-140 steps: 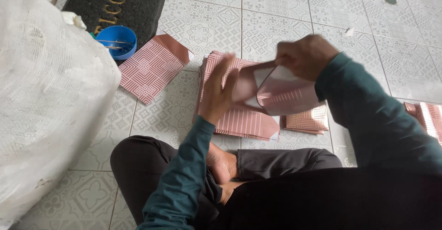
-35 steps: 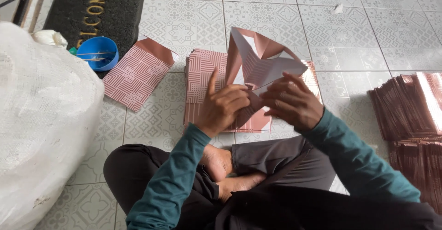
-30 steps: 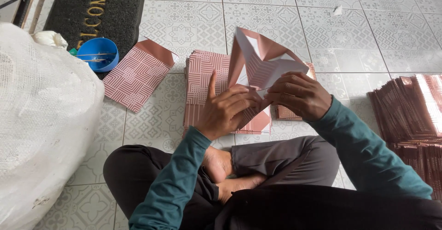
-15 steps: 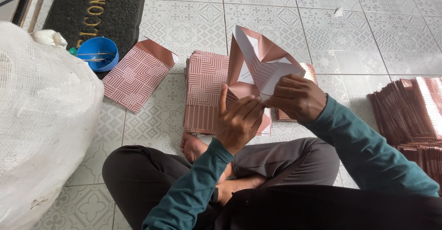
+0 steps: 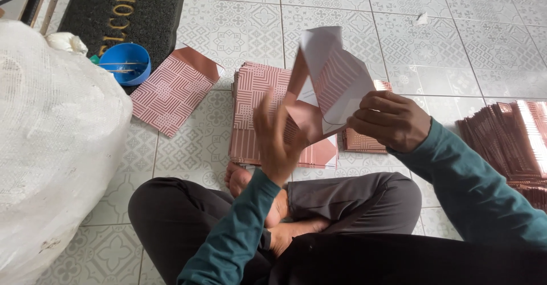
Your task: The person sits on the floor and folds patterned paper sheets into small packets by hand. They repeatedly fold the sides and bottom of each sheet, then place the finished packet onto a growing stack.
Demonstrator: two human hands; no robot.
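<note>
On the patterned grey tiled floor (image 5: pixel 239 28), a person sits cross-legged. At 3 o'clock the right hand (image 5: pixel 390 119) pinches a half-folded pink patterned paper sheet (image 5: pixel 327 82) held upright above a stack of flat pink paper bags (image 5: pixel 256 108); the left hand (image 5: pixel 276 137), fingers spread, touches its lower flap. At 10 o'clock, a round blue plastic bowl (image 5: pixel 126 64) holds thin sticks.

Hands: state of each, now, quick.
Left hand: open, fingers spread against the half-folded paper bag.
Right hand: closed on the bag's edge.
</note>
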